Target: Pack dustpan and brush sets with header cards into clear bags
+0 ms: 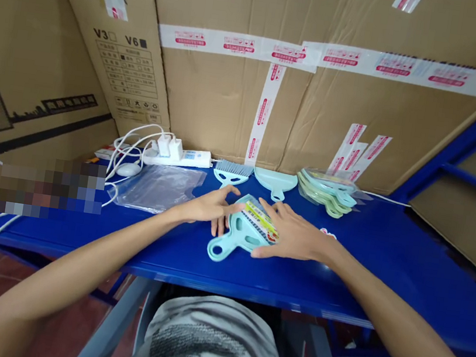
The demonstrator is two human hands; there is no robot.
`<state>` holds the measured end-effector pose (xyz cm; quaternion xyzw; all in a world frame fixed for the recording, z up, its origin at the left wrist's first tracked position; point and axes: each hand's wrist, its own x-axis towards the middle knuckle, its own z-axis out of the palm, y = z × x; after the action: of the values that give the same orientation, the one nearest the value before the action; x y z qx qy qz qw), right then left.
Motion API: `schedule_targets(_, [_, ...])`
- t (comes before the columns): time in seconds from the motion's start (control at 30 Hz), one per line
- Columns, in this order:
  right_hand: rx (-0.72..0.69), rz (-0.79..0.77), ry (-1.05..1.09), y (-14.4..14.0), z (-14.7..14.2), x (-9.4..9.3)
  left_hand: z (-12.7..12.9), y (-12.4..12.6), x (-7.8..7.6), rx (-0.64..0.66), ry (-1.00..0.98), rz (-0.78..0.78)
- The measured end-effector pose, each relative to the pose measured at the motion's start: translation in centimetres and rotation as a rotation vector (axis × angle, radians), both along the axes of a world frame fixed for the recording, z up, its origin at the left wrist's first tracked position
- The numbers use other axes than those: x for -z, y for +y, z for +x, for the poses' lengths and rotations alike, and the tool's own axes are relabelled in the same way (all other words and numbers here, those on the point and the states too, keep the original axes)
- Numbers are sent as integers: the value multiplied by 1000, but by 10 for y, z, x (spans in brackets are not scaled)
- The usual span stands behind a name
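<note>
A light blue dustpan and brush set is between my hands above the table, tilted, with its round-holed handle toward me. A yellow and green label card lies over the bristles. My left hand grips the upper left side, thumb on top near the card and some fingers beside or beneath the set. My right hand holds the right side, its thumb at the lower edge and fingers over the card's top end. Its grip on the underside is hidden.
Behind lie a loose brush, a dustpan and a stack of bagged sets. A clear plastic bag lies left, near a power strip with white cables. Cardboard walls the blue table.
</note>
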<state>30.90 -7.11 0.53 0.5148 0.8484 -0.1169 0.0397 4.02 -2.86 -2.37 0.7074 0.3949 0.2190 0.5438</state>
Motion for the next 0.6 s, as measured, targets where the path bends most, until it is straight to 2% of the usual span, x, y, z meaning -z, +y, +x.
schedule_targets(0.13, [96, 103, 46, -2, -15, 11, -5, 2, 5, -47, -56, 25])
schedule_targets(0.3, [242, 149, 264, 7, -9, 4, -10, 5, 5, -41, -99, 7])
schedule_targets(0.47, [409, -133, 784, 13, -10, 10, -19, 7, -5, -9, -114, 3])
schedule_targets(0.6, [387, -375, 1124, 8, -17, 9, -26, 14, -6, -47, -95, 81])
